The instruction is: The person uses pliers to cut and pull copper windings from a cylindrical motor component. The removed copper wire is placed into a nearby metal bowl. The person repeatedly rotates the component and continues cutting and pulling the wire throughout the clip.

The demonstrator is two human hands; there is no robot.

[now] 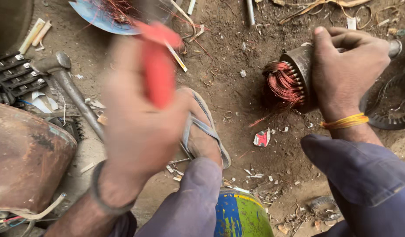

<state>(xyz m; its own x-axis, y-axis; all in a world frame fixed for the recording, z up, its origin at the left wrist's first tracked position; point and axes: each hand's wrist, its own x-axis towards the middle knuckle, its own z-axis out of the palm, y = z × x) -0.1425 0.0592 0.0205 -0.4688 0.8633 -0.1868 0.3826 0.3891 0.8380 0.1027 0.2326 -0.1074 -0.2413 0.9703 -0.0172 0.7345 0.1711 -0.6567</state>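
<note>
Left hand (139,118) grips a red-handled tool (156,66); right hand (347,66) clamps the motor armature (299,74), whose copper winding (282,85) remains largely unstripped.

The tool handle (157,70) in my left hand (139,127) is bright red. The wire coil (283,85) on the grey metal core (301,66) under my right hand (347,70) is coppery red. My wristband (345,121) is yellow, my trousers (365,175) dull blue-purple, the can (242,215) blue and green, the floor (237,101) brown.
</note>
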